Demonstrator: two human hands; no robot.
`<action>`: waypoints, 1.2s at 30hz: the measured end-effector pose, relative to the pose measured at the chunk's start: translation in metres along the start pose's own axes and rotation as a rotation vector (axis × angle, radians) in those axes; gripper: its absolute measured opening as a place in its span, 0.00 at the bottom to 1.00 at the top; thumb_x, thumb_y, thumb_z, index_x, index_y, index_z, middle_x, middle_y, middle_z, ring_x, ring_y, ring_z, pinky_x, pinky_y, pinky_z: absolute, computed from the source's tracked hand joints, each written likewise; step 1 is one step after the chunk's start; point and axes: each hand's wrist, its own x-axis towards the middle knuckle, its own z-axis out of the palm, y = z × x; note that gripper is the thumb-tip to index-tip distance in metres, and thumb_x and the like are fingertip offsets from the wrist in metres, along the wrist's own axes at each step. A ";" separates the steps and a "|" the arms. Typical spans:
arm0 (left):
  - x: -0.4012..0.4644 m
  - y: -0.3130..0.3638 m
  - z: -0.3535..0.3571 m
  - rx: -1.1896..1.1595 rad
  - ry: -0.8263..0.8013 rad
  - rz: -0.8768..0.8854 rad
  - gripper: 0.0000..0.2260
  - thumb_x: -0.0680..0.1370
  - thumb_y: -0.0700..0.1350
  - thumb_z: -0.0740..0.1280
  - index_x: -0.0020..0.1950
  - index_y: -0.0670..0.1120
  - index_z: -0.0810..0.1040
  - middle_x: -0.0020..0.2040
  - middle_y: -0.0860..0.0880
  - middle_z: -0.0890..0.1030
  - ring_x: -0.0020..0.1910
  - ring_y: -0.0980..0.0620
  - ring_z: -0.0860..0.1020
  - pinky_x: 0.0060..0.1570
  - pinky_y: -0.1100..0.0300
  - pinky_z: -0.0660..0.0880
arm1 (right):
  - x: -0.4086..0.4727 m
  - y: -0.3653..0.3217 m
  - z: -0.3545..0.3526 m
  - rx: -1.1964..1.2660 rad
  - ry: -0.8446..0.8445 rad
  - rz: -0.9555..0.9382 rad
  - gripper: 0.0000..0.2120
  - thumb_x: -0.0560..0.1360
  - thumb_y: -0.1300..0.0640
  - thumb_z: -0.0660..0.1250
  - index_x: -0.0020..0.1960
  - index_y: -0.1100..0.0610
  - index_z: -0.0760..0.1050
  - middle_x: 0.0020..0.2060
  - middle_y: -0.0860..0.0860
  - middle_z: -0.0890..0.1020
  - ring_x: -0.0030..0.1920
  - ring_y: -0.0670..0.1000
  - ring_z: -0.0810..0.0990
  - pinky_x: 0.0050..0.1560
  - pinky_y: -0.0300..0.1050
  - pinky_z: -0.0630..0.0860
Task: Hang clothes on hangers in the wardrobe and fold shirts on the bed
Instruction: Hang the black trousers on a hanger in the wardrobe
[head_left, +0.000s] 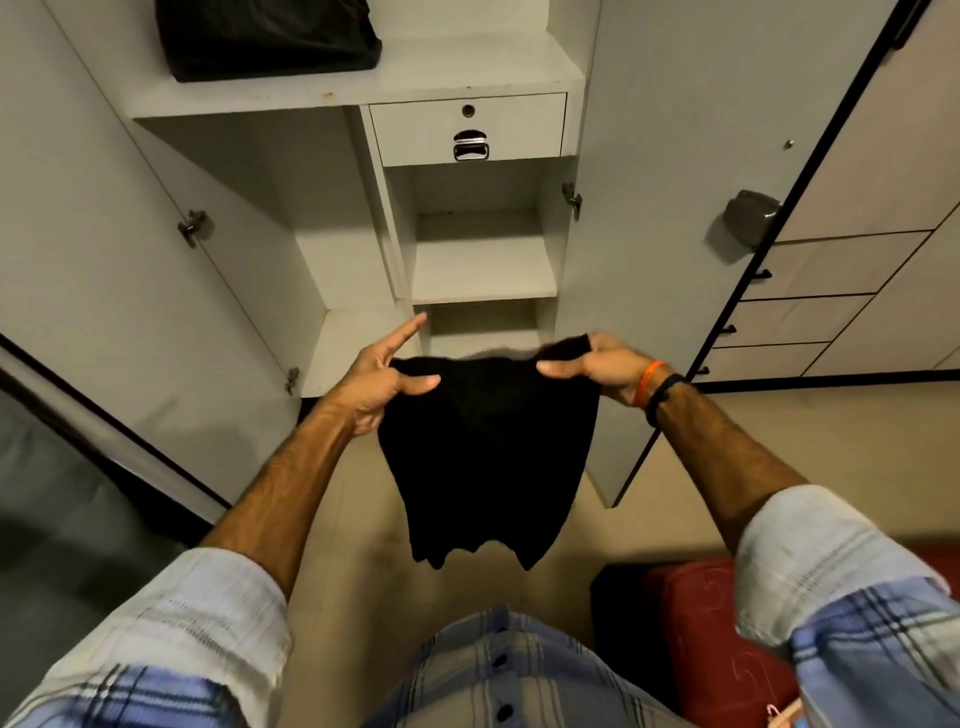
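A black garment (488, 457) hangs in the air in front of the open wardrobe (483, 260). My left hand (384, 374) pinches its upper left edge with thumb and lower fingers, the index finger pointing straight out. My right hand (597, 364) grips the upper right edge, fingers curled over the cloth. The garment's top edge is blurred; its lower hem dangles above the floor. No hanger is in sight.
Both wardrobe doors (104, 270) stand open on either side. Inside are bare white shelves, a locked drawer (467, 130) and a black bag (265, 36) on the top shelf. Drawers (810, 306) stand to the right; a red bed corner (701, 623) lies at lower right.
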 end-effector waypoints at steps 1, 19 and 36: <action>0.000 0.000 0.002 0.073 0.044 -0.015 0.35 0.71 0.28 0.71 0.72 0.57 0.73 0.74 0.52 0.68 0.68 0.46 0.74 0.65 0.47 0.74 | 0.002 0.007 0.002 -0.018 0.036 0.001 0.09 0.74 0.61 0.72 0.54 0.62 0.82 0.46 0.56 0.86 0.48 0.54 0.85 0.49 0.41 0.82; -0.006 0.000 -0.002 0.264 0.346 -0.034 0.23 0.65 0.23 0.73 0.53 0.44 0.81 0.46 0.44 0.82 0.45 0.45 0.82 0.37 0.57 0.83 | -0.002 0.027 -0.019 0.229 -0.042 0.063 0.23 0.65 0.67 0.74 0.60 0.68 0.76 0.46 0.56 0.85 0.45 0.51 0.85 0.45 0.40 0.82; -0.006 0.000 -0.008 0.130 0.291 -0.191 0.27 0.65 0.21 0.72 0.62 0.38 0.79 0.58 0.38 0.81 0.56 0.41 0.80 0.42 0.60 0.82 | -0.002 0.021 -0.012 0.104 0.202 0.059 0.46 0.64 0.70 0.78 0.76 0.58 0.59 0.73 0.60 0.63 0.72 0.60 0.66 0.68 0.50 0.70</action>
